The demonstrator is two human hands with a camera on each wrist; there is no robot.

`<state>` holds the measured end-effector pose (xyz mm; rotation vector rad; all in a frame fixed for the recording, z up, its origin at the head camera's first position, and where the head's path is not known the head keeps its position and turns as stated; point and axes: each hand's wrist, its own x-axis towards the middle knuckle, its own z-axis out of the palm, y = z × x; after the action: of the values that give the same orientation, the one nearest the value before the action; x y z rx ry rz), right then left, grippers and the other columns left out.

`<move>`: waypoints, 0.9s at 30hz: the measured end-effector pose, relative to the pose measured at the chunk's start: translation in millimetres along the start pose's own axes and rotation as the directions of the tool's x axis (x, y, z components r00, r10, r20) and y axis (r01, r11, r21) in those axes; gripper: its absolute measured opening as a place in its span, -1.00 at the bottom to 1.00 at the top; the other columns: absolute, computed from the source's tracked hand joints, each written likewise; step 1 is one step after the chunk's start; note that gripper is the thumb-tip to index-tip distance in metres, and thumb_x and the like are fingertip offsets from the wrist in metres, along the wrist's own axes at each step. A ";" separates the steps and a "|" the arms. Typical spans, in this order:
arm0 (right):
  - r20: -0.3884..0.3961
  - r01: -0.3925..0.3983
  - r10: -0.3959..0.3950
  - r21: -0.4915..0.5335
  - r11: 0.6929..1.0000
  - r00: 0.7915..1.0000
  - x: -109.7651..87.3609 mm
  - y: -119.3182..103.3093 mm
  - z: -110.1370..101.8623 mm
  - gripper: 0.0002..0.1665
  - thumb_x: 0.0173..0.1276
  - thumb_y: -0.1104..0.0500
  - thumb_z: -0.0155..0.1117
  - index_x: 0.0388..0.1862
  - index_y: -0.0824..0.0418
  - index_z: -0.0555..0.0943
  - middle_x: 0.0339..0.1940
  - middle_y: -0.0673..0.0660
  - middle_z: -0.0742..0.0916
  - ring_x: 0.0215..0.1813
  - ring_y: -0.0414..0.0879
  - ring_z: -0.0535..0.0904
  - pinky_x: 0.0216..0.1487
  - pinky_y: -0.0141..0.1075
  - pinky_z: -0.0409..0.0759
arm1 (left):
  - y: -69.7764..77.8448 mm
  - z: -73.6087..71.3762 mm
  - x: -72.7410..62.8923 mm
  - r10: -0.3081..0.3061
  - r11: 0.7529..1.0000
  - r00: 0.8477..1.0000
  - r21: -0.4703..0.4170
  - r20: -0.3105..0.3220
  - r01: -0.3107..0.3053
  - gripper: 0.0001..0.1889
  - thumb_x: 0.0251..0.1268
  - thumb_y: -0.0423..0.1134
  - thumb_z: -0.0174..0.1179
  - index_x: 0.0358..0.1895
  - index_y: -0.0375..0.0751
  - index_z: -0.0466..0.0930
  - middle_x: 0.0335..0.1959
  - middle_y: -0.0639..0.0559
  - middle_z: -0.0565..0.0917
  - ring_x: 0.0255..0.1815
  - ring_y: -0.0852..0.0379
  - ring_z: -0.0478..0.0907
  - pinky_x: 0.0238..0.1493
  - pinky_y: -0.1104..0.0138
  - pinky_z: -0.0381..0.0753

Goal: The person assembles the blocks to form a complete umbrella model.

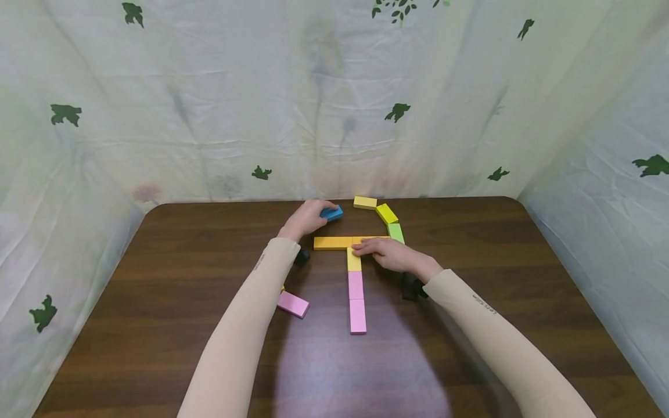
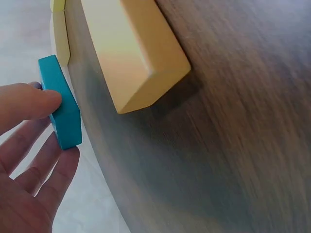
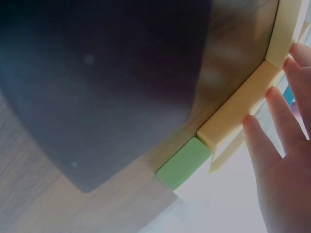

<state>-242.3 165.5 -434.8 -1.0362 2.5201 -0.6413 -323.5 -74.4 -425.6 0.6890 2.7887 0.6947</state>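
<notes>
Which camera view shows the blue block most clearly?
The left wrist view. There the blue block appears large, with clear faces and edges, pinched by the left hand. The head view shows it small and partly covered by that hand. The right wrist view shows only a blue sliver beyond the right hand, possibly this block.

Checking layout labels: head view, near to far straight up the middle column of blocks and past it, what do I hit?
Nearest pink block → second pink block → yellow block → orange row → pale yellow block.
</notes>
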 end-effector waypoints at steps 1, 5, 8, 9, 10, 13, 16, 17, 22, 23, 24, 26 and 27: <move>-0.001 0.002 -0.002 0.000 1.000 1.000 -0.2 -0.1 0.1 -0.49 0.40 0.42 -0.09 0.28 0.21 0.51 0.31 0.07 0.52 0.41 0.01 0.28 0.37 -0.09 0.20 | 0.2 0.5 1.7 -0.005 1.000 1.000 0.002 0.005 0.005 -0.58 0.30 -0.45 0.10 0.23 -0.18 0.54 0.20 -0.14 0.53 0.07 -0.01 0.45 0.16 0.15 0.39; -0.010 0.028 -0.028 -0.009 1.000 1.000 -1.7 -0.9 0.2 -0.48 0.39 0.45 -0.10 0.27 0.24 0.51 0.31 0.10 0.52 0.40 0.04 0.29 0.36 -0.08 0.21 | 2.1 3.2 9.1 -0.023 1.000 1.000 0.022 0.021 0.023 -0.58 0.30 -0.47 0.08 0.21 -0.17 0.55 0.20 -0.14 0.53 0.11 0.00 0.45 0.18 0.16 0.39; -0.019 0.052 -0.052 -0.012 0.999 0.998 -2.3 -1.0 0.5 -0.48 0.38 0.46 -0.12 0.26 0.26 0.52 0.30 0.11 0.52 0.40 0.05 0.29 0.35 -0.07 0.22 | 4.7 5.7 14.0 -0.054 0.997 0.998 0.053 0.031 0.052 -0.60 0.31 -0.47 0.08 0.19 -0.16 0.57 0.19 -0.12 0.54 0.14 0.00 0.45 0.19 0.18 0.39; -0.022 0.055 -0.056 -0.009 0.998 0.998 -2.3 -1.0 0.5 -0.47 0.38 0.47 -0.12 0.26 0.26 0.52 0.30 0.12 0.53 0.40 0.06 0.29 0.35 -0.07 0.22 | 5.6 6.4 15.5 -0.065 0.996 0.997 0.068 0.034 0.063 -0.61 0.32 -0.47 0.08 0.18 -0.16 0.58 0.19 -0.12 0.54 0.15 -0.01 0.45 0.20 0.18 0.38; -0.026 0.059 -0.059 -0.009 0.998 0.998 -2.3 -1.0 0.7 -0.47 0.38 0.47 -0.12 0.26 0.26 0.52 0.29 0.12 0.53 0.40 0.06 0.29 0.35 -0.07 0.23 | 6.8 7.2 16.7 -0.075 0.994 0.997 0.082 0.034 0.072 -0.62 0.32 -0.47 0.08 0.17 -0.16 0.58 0.18 -0.11 0.54 0.16 -0.01 0.44 0.20 0.18 0.37; -0.036 0.069 -0.069 -0.010 0.998 0.997 -2.4 -1.4 0.3 -0.47 0.37 0.48 -0.13 0.25 0.27 0.52 0.29 0.12 0.53 0.39 0.07 0.30 0.35 -0.07 0.23 | 10.1 9.5 19.1 -0.091 0.988 0.995 0.130 0.033 0.086 -0.63 0.33 -0.46 0.09 0.17 -0.17 0.59 0.18 -0.11 0.55 0.18 -0.01 0.43 0.22 0.18 0.36; -0.041 0.081 -0.082 -0.011 0.997 0.996 -2.4 -2.0 -0.8 -0.47 0.36 0.49 -0.14 0.24 0.28 0.52 0.28 0.14 0.54 0.39 0.08 0.30 0.35 -0.07 0.23 | 14.4 10.6 19.7 -0.084 0.982 0.996 0.173 0.027 0.078 -0.64 0.33 -0.45 0.10 0.17 -0.18 0.58 0.16 -0.10 0.56 0.16 0.00 0.45 0.21 0.20 0.38; -0.041 0.082 -0.083 -0.010 0.997 0.996 -2.6 -2.2 -1.2 -0.47 0.36 0.49 -0.14 0.24 0.28 0.53 0.28 0.14 0.54 0.39 0.08 0.30 0.35 -0.07 0.23 | 15.8 10.7 19.5 -0.076 0.980 0.997 0.188 0.026 0.070 -0.64 0.33 -0.44 0.10 0.17 -0.19 0.58 0.15 -0.09 0.56 0.15 0.01 0.46 0.20 0.20 0.39; -0.048 0.079 -0.079 -0.008 0.997 0.996 -3.3 -1.9 -1.8 -0.47 0.35 0.49 -0.13 0.24 0.28 0.53 0.27 0.14 0.54 0.38 0.08 0.31 0.34 -0.07 0.24 | 24.6 8.1 17.0 -0.027 0.969 0.999 0.245 0.024 0.020 -0.65 0.34 -0.39 0.09 0.17 -0.22 0.58 0.11 -0.09 0.59 0.11 0.01 0.49 0.16 0.23 0.43; -0.049 0.081 -0.081 -0.008 0.997 0.995 -3.3 -1.8 -1.6 -0.47 0.35 0.49 -0.13 0.23 0.28 0.53 0.27 0.14 0.54 0.38 0.08 0.32 0.34 -0.07 0.24 | 26.2 7.3 16.1 -0.024 0.966 0.999 0.256 0.031 0.016 -0.65 0.35 -0.37 0.09 0.17 -0.22 0.58 0.11 -0.09 0.59 0.11 0.00 0.49 0.15 0.23 0.44; -0.053 0.087 -0.088 -0.013 0.996 0.995 -3.2 -1.6 -1.4 -0.47 0.35 0.49 -0.13 0.23 0.29 0.54 0.27 0.15 0.55 0.38 0.09 0.32 0.34 -0.07 0.25 | 27.8 6.4 15.0 -0.026 0.963 0.999 0.270 0.041 0.014 -0.66 0.36 -0.36 0.08 0.17 -0.22 0.59 0.11 -0.09 0.58 0.11 0.00 0.49 0.15 0.23 0.45; -0.056 0.097 -0.097 -0.017 0.995 0.994 -2.8 -0.8 -0.7 -0.47 0.35 0.50 -0.13 0.23 0.29 0.54 0.27 0.15 0.55 0.37 0.09 0.32 0.33 -0.07 0.25 | 30.7 4.6 12.2 -0.041 0.954 0.997 0.299 0.073 0.017 -0.66 0.37 -0.33 0.08 0.17 -0.21 0.58 0.12 -0.07 0.57 0.14 0.00 0.48 0.14 0.21 0.45; -0.059 0.099 -0.100 -0.021 0.995 0.993 -2.6 -0.5 -0.4 -0.47 0.35 0.50 -0.13 0.23 0.29 0.54 0.26 0.15 0.55 0.37 0.09 0.32 0.33 -0.07 0.25 | 31.9 3.8 10.7 -0.051 0.949 0.995 0.314 0.091 0.020 -0.66 0.38 -0.32 0.08 0.17 -0.22 0.58 0.12 -0.07 0.57 0.13 0.00 0.48 0.14 0.20 0.45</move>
<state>-240.4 167.2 -433.8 -1.1717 2.5426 -0.6878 -319.3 -42.7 -414.2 0.7015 2.8385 0.2033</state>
